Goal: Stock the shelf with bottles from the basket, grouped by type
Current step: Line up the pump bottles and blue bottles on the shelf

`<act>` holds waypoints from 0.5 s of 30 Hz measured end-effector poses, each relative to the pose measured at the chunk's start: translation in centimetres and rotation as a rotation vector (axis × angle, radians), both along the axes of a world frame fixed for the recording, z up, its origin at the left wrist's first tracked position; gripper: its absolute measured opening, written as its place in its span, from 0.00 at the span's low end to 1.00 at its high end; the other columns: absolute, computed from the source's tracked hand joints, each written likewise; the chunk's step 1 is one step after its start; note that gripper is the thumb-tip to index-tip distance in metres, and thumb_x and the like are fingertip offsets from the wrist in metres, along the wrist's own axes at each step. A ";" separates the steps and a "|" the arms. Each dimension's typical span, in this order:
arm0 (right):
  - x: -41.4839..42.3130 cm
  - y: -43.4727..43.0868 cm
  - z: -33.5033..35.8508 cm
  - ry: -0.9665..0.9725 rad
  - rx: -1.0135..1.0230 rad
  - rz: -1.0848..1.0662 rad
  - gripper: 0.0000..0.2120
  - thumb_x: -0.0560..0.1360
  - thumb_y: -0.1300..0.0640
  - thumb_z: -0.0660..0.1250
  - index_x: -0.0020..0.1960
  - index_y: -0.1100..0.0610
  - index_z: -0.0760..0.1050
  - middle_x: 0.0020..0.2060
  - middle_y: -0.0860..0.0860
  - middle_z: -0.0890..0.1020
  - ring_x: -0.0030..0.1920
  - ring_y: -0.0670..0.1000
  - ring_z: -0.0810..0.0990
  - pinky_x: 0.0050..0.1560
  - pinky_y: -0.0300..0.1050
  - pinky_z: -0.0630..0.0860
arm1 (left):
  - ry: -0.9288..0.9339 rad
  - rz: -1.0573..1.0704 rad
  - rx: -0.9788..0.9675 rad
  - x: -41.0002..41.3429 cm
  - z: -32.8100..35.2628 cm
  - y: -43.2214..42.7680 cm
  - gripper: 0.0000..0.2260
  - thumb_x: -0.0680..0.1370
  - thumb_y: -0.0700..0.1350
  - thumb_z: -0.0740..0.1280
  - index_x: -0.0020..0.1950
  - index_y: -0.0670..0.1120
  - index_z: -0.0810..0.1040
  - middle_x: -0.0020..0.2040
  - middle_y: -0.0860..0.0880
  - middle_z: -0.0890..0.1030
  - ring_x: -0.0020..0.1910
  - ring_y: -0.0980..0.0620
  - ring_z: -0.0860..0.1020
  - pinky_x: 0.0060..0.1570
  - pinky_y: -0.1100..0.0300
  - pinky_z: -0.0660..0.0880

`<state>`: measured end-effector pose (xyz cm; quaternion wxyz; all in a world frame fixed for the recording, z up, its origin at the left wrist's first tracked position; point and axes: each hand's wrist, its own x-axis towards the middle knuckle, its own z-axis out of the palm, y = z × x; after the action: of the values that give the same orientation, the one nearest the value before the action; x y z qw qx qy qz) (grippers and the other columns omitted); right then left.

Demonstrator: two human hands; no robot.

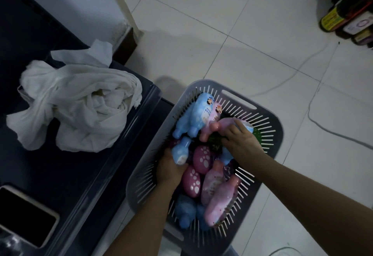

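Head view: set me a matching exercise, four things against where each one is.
Things: 1 white cloth; 2 phone; 3 small blue bottle; 4 far pink bottle.
Places: A in the left hand's grip, in the grey basket; B crumpled on the dark surface; C under the right hand's curled fingers; D flat at the dark surface's lower-left end.
Pairs: 1-B; 2-D; 3-A; 4-C.
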<state>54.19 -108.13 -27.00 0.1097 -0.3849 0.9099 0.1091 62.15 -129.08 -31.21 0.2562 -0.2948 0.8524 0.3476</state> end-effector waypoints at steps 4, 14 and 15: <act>-1.1 0.1 4.2 -0.111 0.030 -0.185 0.30 0.54 0.45 0.79 0.54 0.53 0.81 0.47 0.57 0.81 0.51 0.60 0.80 0.65 0.63 0.66 | 0.062 0.253 0.187 0.3 3.8 0.2 0.27 0.63 0.41 0.79 0.57 0.40 0.71 0.48 0.45 0.79 0.43 0.48 0.77 0.42 0.58 0.73; 1.0 -0.4 16.5 -1.298 -0.869 -0.942 0.21 0.68 0.55 0.75 0.60 0.53 0.75 0.53 0.53 0.82 0.53 0.54 0.82 0.56 0.51 0.78 | 0.156 0.663 0.757 1.9 19.8 -0.9 0.25 0.62 0.43 0.79 0.57 0.41 0.78 0.44 0.43 0.84 0.43 0.46 0.83 0.39 0.56 0.80; 1.2 -1.0 18.3 -1.338 -0.901 -0.959 0.22 0.67 0.53 0.75 0.60 0.55 0.75 0.52 0.55 0.83 0.53 0.56 0.82 0.56 0.53 0.78 | 0.165 0.657 0.749 2.1 21.5 -1.0 0.28 0.59 0.46 0.80 0.56 0.41 0.78 0.45 0.42 0.84 0.44 0.44 0.82 0.41 0.53 0.80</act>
<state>55.44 -109.16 -8.65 0.4842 0.0422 0.6755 -0.5545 64.26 -130.13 -9.66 0.1532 -0.4067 0.5490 0.7139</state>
